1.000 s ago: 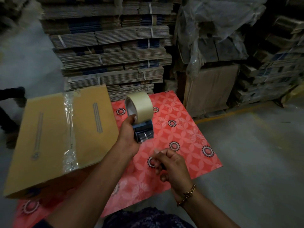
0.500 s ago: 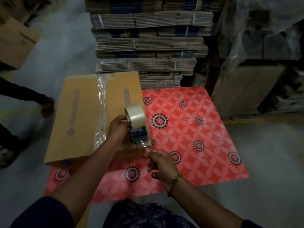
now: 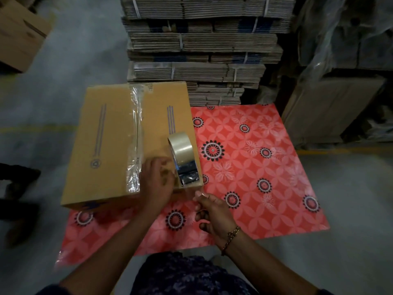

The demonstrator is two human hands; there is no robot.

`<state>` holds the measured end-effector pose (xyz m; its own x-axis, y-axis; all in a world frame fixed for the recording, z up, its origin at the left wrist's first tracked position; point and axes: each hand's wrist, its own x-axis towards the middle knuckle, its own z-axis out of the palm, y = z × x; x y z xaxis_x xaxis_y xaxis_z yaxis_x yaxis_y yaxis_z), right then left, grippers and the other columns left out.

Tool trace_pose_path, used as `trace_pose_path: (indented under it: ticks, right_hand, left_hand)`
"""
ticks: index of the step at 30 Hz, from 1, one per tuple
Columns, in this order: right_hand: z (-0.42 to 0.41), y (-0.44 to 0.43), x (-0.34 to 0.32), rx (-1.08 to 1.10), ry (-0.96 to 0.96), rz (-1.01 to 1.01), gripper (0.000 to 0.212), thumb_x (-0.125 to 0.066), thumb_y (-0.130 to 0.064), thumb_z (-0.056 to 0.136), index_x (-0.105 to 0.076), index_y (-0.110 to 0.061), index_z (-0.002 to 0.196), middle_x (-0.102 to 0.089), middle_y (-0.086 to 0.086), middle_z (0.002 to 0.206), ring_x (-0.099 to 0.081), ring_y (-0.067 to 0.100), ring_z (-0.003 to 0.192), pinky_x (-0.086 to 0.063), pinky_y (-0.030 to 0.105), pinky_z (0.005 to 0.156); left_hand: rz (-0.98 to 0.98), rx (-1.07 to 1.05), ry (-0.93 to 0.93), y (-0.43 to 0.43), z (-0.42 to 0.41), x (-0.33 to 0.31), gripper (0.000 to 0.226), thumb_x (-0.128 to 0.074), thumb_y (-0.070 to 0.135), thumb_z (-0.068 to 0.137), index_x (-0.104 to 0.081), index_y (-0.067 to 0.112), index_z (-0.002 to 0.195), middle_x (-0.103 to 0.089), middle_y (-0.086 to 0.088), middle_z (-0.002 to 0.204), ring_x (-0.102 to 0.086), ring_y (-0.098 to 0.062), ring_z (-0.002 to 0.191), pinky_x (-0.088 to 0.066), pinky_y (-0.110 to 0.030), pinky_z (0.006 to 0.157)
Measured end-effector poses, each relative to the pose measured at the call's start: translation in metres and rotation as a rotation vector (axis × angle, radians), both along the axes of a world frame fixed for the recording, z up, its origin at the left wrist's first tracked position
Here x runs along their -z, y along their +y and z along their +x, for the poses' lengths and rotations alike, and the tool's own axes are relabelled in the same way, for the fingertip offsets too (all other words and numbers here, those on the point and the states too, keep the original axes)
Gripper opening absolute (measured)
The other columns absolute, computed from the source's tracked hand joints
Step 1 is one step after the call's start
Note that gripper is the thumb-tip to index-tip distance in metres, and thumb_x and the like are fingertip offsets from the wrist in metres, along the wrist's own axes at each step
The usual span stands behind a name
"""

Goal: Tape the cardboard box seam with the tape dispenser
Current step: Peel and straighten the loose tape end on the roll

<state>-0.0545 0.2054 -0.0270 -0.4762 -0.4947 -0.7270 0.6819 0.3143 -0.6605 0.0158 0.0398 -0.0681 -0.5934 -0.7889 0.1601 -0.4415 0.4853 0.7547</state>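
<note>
Red floral mat (image 3: 265,188), bundled flat cartons (image 3: 202,45)

dim concrete floor (image 3: 350,188) — stacked flat cardboard (image 3: 202,45)

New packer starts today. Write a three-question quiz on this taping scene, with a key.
1. True or false: the box already has tape along its seam.
2. Which hand holds the dispenser? A) left B) right
3. What does the right hand pinch?

Key: 1. True. 2. A, the left hand. 3. The loose tape end pulled from the dispenser.
</note>
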Motion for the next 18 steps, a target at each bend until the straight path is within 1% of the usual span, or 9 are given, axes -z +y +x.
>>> trace_pose_path:
  ticks: [2, 4, 6, 8, 10, 12, 15, 16, 18]
  right_hand:
    - [-0.001, -0.001, 0.001, -0.001, 0.0, -0.01, 0.02, -0.069, -0.032, 0.089, -0.065, -0.013, 0.084, -0.061, -0.002, 0.06, -0.052, 0.01, 0.046, -0.035, 0.018, 0.039]
    - [-0.001, -0.002, 0.002, -0.004, 0.0, -0.022, 0.02, -0.07, -0.032, 0.089, -0.066, -0.014, 0.08, -0.061, -0.002, 0.061, -0.052, 0.01, 0.046, -0.036, 0.019, 0.04]
    - [-0.001, -0.002, 0.002, -0.007, -0.001, -0.022, 0.02, -0.07, -0.032, 0.089, -0.068, -0.016, 0.076, -0.061, -0.002, 0.06, -0.051, 0.011, 0.047, -0.036, 0.018, 0.04]
    - [-0.001, -0.002, 0.001, -0.019, -0.004, -0.024, 0.02, -0.069, -0.032, 0.089, -0.067, -0.015, 0.079, -0.061, -0.002, 0.06, -0.052, 0.011, 0.046, -0.035, 0.018, 0.04]
    - [-0.001, -0.002, 0.001, -0.037, -0.008, -0.034, 0.023, -0.069, -0.036, 0.088, -0.066, -0.012, 0.086, -0.06, -0.003, 0.06, -0.052, 0.011, 0.047, -0.035, 0.019, 0.04]
    - [-0.003, -0.001, -0.001, -0.06, -0.02, -0.039, 0.032, -0.067, -0.045, 0.087, -0.069, -0.014, 0.091, -0.06, -0.004, 0.062, -0.053, 0.011, 0.049, -0.035, 0.02, 0.042]
    - [-0.01, 0.007, 0.002, -0.118, -0.028, -0.057, 0.046, -0.055, -0.062, 0.087, -0.07, -0.018, 0.088, -0.063, -0.002, 0.064, -0.057, 0.014, 0.052, -0.035, 0.022, 0.047]
    - [-0.014, 0.011, 0.004, -0.125, 0.014, -0.062, 0.049, -0.055, -0.065, 0.086, -0.069, -0.018, 0.089, -0.065, 0.0, 0.066, -0.057, 0.015, 0.053, -0.037, 0.022, 0.047]
    - [-0.024, 0.021, 0.013, -0.135, 0.248, -0.049, 0.05, -0.064, -0.063, 0.075, -0.065, -0.017, 0.093, -0.066, 0.005, 0.073, -0.058, 0.016, 0.055, -0.042, 0.027, 0.047]
  left_hand:
    - [-0.101, 0.161, 0.0, 0.024, 0.021, 0.0, 0.031, -0.066, 0.009, 0.08, -0.064, 0.014, 0.111, -0.055, -0.006, 0.112, -0.056, -0.027, 0.107, -0.048, -0.039, 0.09]
    - [-0.198, 0.264, -0.033, 0.038, 0.031, 0.004, 0.037, -0.072, 0.007, 0.079, -0.065, 0.015, 0.114, -0.055, -0.005, 0.114, -0.055, -0.025, 0.106, -0.047, -0.039, 0.088]
    - [-0.27, 0.292, -0.046, 0.045, 0.032, 0.01, 0.038, -0.074, 0.006, 0.08, -0.063, 0.017, 0.114, -0.054, -0.004, 0.113, -0.054, -0.025, 0.103, -0.047, -0.039, 0.084]
    - [-0.299, 0.31, -0.033, 0.047, 0.031, 0.011, 0.028, -0.068, 0.012, 0.084, -0.063, 0.019, 0.111, -0.057, -0.005, 0.11, -0.054, -0.025, 0.099, -0.045, -0.038, 0.08]
    - [-0.28, 0.309, -0.015, 0.049, 0.028, 0.012, 0.013, -0.061, 0.02, 0.09, -0.067, 0.019, 0.102, -0.058, -0.003, 0.105, -0.055, -0.025, 0.096, -0.045, -0.038, 0.077]
    - [-0.191, 0.275, 0.017, 0.049, 0.024, 0.012, 0.013, -0.06, 0.026, 0.091, -0.069, 0.019, 0.097, -0.057, -0.001, 0.101, -0.054, -0.023, 0.094, -0.047, -0.04, 0.076]
    - [-0.089, 0.246, 0.055, 0.05, 0.019, 0.01, 0.018, -0.06, 0.03, 0.092, -0.07, 0.017, 0.096, -0.056, 0.001, 0.099, -0.054, -0.02, 0.094, -0.049, -0.042, 0.076]
    - [-0.067, 0.245, 0.07, 0.05, 0.018, 0.009, 0.017, -0.06, 0.029, 0.091, -0.07, 0.017, 0.096, -0.055, 0.001, 0.099, -0.055, -0.02, 0.094, -0.049, -0.042, 0.077]
    - [-0.017, 0.246, 0.101, 0.049, 0.019, 0.01, 0.012, -0.062, 0.027, 0.089, -0.069, 0.02, 0.095, -0.055, 0.002, 0.099, -0.055, -0.019, 0.096, -0.05, -0.044, 0.079]
